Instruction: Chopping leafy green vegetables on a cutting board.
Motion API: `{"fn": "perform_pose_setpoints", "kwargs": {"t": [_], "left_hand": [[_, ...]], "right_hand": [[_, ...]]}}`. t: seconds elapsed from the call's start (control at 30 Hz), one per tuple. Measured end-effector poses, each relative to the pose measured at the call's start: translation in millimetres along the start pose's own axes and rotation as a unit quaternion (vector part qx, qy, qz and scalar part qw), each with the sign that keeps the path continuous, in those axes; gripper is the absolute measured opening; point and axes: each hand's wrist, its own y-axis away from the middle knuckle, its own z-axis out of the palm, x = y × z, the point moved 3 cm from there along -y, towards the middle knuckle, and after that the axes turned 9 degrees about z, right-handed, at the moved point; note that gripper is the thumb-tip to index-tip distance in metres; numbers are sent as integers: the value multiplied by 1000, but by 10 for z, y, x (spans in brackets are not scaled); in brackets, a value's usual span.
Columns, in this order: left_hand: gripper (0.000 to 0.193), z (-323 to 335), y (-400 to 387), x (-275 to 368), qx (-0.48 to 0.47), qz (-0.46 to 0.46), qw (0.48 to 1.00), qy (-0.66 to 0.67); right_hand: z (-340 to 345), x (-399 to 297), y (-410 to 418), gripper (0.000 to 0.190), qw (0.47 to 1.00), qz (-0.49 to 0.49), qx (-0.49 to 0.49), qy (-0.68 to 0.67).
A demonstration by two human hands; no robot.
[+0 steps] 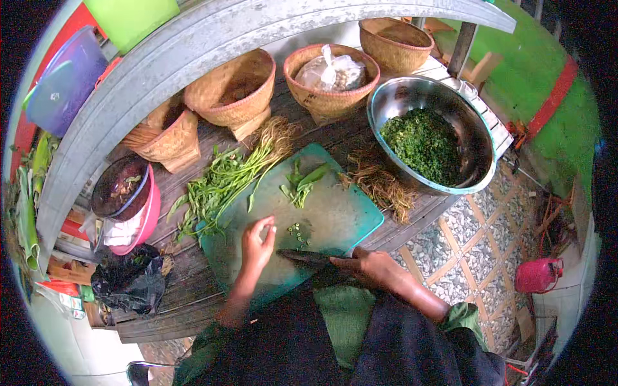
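My right hand [364, 265] grips a dark-bladed knife [304, 257] held low over the near part of a green cutting board [338, 217]. Above the board's left half is my left hand [258, 241], thumb and forefinger curved with a gap between them and nothing seen in it. Small cut green stem rings [299, 236] lie just beyond the knife blade. Farther up the board rests a small bunch of leafy greens [303, 182]. A larger heap of leafy stems with roots [227, 178] lies along the board's left edge, partly on the wooden table.
Right of the board sit cut-off roots [384, 186] and a steel bowl [485, 144] of chopped greens [422, 144]. Woven baskets [241, 91] line the back, one holding a plastic bag [333, 72]. At left are a pink basin [153, 212] and a black plastic bag [130, 280]. A grey beam [145, 58] arches overhead.
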Motion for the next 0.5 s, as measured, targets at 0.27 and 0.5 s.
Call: {"fn": "perform_pose_setpoints", "kwargs": {"t": [0.27, 0.5], "left_hand": [[32, 41, 276, 298, -26, 51, 995, -85], [50, 188, 359, 349, -123, 60, 980, -146]], "right_hand": [[-157, 97, -135, 41, 996, 80, 25, 38], [-306, -12, -244, 36, 987, 147, 32, 53]]}}
